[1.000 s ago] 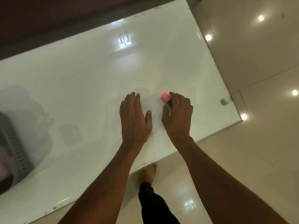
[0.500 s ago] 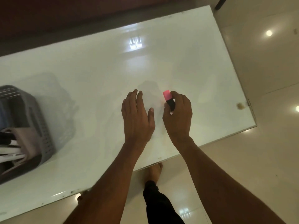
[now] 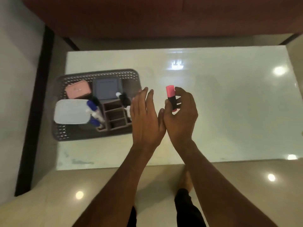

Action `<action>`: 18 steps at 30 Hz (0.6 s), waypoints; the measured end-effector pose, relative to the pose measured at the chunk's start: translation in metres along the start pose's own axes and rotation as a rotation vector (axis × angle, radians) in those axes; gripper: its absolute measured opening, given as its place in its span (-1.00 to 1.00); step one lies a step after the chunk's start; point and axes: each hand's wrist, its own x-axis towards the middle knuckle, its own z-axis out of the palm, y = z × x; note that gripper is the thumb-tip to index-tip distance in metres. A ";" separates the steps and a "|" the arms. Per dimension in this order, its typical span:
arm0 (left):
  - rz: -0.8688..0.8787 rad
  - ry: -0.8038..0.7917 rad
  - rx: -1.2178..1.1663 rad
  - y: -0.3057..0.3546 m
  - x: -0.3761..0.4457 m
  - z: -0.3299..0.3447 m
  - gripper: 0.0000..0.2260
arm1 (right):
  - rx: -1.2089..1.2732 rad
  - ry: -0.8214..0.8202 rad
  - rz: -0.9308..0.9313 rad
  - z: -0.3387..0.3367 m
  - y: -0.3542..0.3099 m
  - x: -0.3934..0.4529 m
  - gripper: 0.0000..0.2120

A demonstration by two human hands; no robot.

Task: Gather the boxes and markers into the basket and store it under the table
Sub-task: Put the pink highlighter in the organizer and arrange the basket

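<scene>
My right hand (image 3: 181,115) is shut on a pink-capped marker (image 3: 171,97) with a black body, held upright above the white table (image 3: 229,104). Beside it, my left hand (image 3: 145,118) is flat with fingers apart, holding nothing, its edge over the right rim of the grey perforated basket (image 3: 68,131). The basket stands on the table's left part. Inside it lie a pink box (image 3: 78,91), a blue-grey box (image 3: 107,89), a white lidded box (image 3: 72,112), a brown divided organizer (image 3: 114,117) and several markers (image 3: 95,112).
The glossy table's near edge runs across the middle of the view, with beige tiled floor (image 3: 246,185) and my feet below it. A dark red wall or sofa (image 3: 164,17) lies behind the table. A black strip (image 3: 32,112) borders the floor on the left.
My right hand has lifted the pink marker off the table. The view has swung left, bringing the whole basket into sight, and both hands have moved toward it.
</scene>
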 end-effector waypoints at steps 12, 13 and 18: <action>-0.054 0.198 -0.057 -0.126 -0.018 -0.102 -0.47 | 0.011 -0.133 -0.059 0.085 -0.124 -0.076 -0.50; -0.058 0.201 -0.066 -0.134 -0.020 -0.102 -0.46 | -0.021 -0.150 -0.075 0.091 -0.124 -0.079 -0.49; -0.082 0.184 -0.055 -0.165 -0.032 -0.095 -0.42 | -0.130 -0.221 -0.067 0.119 -0.111 -0.089 -0.52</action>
